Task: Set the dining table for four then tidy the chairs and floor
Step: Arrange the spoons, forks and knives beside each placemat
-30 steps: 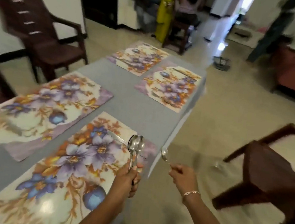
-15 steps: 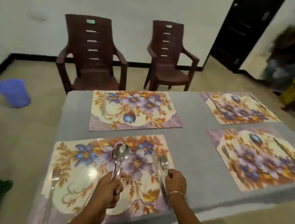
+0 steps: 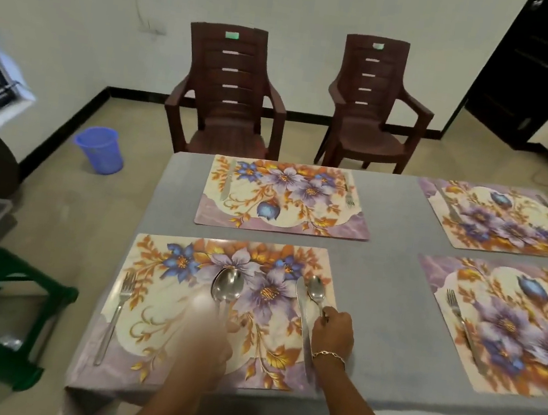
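Placing one spoon [image 3: 316,293], pinched by right hand [image 3: 333,330], knife [image 3: 302,328] just left of its fingers [image 3: 326,318]; left hand [image 3: 211,344] grips spare spoons [image 3: 227,286]; next: release straight.

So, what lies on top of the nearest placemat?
Fork at left, knife and spoon at right. The left hand, its spoons and the right hand cover part of the placemat.

- Four placemats [image 3: 283,201] lie on the desk [image 3: 376,289], two by two.
- On the nearest left placemat [image 3: 154,323], a fork [image 3: 118,309] lies at its left edge, and a knife [image 3: 302,328] and spoon [image 3: 316,290] lie side by side at its right.
- Two chairs [image 3: 230,98] stand behind the desk.
- A bin [image 3: 100,149] stands on the floor [image 3: 74,217], far left.
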